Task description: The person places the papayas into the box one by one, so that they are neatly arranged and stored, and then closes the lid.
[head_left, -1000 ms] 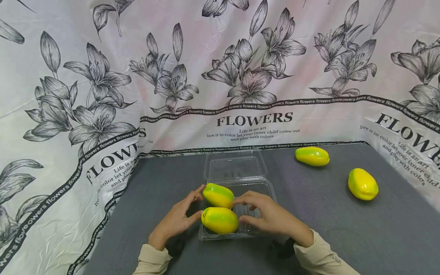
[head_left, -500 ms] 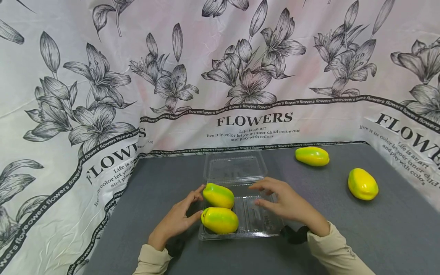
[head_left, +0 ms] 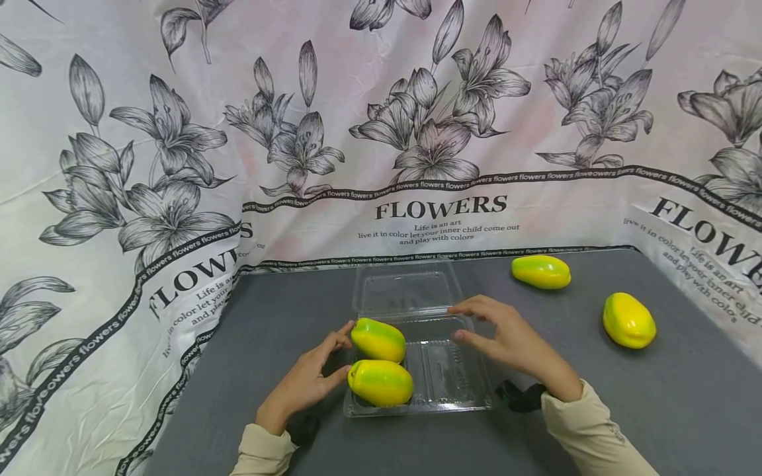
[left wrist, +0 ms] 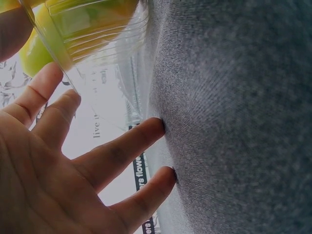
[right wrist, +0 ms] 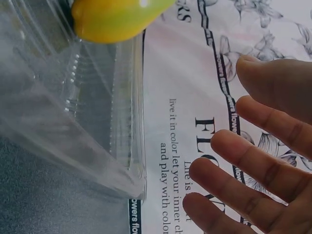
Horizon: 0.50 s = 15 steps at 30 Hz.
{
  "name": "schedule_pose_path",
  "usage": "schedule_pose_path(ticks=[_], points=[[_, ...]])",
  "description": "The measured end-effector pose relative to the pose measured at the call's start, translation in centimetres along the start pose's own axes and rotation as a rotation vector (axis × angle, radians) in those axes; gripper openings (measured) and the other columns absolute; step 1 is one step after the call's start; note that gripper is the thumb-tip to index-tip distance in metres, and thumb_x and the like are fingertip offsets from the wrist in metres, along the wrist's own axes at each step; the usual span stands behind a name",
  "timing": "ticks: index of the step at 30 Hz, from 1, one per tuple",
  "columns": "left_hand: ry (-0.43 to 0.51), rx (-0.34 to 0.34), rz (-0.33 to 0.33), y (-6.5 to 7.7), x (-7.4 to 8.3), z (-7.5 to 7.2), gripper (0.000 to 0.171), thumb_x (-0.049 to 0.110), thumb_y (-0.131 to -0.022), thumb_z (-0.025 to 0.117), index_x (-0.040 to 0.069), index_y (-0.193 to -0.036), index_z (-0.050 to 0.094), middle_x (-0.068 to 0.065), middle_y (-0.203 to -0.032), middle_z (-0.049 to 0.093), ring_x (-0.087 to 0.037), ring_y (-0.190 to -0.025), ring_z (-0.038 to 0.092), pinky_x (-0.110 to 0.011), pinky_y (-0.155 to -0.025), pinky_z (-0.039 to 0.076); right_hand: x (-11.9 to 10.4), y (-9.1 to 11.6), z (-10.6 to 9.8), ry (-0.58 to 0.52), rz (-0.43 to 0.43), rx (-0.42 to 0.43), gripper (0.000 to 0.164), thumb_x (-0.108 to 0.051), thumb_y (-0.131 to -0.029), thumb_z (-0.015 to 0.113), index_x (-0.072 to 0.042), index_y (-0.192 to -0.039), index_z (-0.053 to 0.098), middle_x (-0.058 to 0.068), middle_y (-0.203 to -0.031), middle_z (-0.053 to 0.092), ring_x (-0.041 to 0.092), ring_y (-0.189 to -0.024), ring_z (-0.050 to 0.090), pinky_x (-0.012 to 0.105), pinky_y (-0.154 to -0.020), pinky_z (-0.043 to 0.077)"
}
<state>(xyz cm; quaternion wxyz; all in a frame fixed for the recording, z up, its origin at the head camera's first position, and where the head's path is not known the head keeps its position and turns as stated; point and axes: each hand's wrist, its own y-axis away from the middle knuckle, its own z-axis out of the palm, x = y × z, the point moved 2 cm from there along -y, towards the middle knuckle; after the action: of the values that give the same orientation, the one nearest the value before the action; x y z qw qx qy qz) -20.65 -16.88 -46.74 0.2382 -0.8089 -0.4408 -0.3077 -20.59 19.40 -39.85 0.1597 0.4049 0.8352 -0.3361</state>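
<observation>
Two smooth yellow-green fruits, papaya-like in shape, lie one behind the other in the left half of a clear plastic clamshell box (head_left: 437, 370): a rear fruit (head_left: 379, 339) and a front fruit (head_left: 381, 383). My left hand (head_left: 306, 373) is at the box's left side, fingers spread; in the left wrist view its fingertips (left wrist: 51, 73) meet the clear wall, with a fruit (left wrist: 92, 24) behind it. Over the box's right rim hovers my right hand (head_left: 514, 340), fingers loosely extended and holding nothing. The right wrist view shows that hand (right wrist: 263, 180) apart from the box wall (right wrist: 92, 141).
The box's clear lid (head_left: 407, 287) lies folded back behind it. Farther right on the grey table (head_left: 571, 357) are two similar fruits, one at the back (head_left: 540, 272) and one nearer (head_left: 629, 320). A flower-printed curtain (head_left: 440, 218) borders the table's back and sides.
My right hand has drawn away from the two fruits in the box, moving right and slightly back to the right rim. The left hand and the fruits have stayed put.
</observation>
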Motion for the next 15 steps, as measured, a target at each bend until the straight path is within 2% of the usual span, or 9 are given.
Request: schedule_pose_path(ticks=[2, 10, 15], points=[[0.002, 0.007, 0.005, 0.0, 0.1, -0.1, 0.035, 0.040, -0.101, 0.063, 0.025, -0.129, 0.048, 0.006, -0.169, 0.027, -0.036, -0.142, 0.049, -0.065, -0.111, 0.041, 0.1, -0.1, -0.1, 0.011, 0.002, 0.005, 0.038, -0.014, -0.088, 0.080, -0.012, -0.124, 0.070, 0.001, -0.122, 0.070, 0.028, -0.106, 0.067, 0.042, -0.089, 0.058], [-0.018, 0.015, -0.004, -0.4, 0.2, -0.1, 0.047, 0.042, -0.100, 0.063, 0.034, -0.142, 0.043, 0.006, -0.153, 0.050, -0.032, -0.141, 0.051, -0.062, -0.112, 0.042, 0.7, -0.2, -0.3, 0.051, 0.018, 0.034, 0.038, -0.013, -0.086, 0.082, -0.011, -0.123, 0.070, 0.003, -0.121, 0.071, 0.028, -0.107, 0.068, 0.044, -0.090, 0.058], [-0.018, 0.009, 0.001, -0.2, 0.2, 0.0, 0.040, 0.042, -0.101, 0.063, 0.027, -0.134, 0.047, 0.006, -0.165, 0.036, -0.035, -0.141, 0.051, -0.064, -0.111, 0.042, 1.5, -0.1, -0.7, 0.084, 0.050, 0.063, 0.037, -0.011, -0.086, 0.081, -0.011, -0.121, 0.071, 0.004, -0.120, 0.072, 0.026, -0.107, 0.068, 0.042, -0.088, 0.057]])
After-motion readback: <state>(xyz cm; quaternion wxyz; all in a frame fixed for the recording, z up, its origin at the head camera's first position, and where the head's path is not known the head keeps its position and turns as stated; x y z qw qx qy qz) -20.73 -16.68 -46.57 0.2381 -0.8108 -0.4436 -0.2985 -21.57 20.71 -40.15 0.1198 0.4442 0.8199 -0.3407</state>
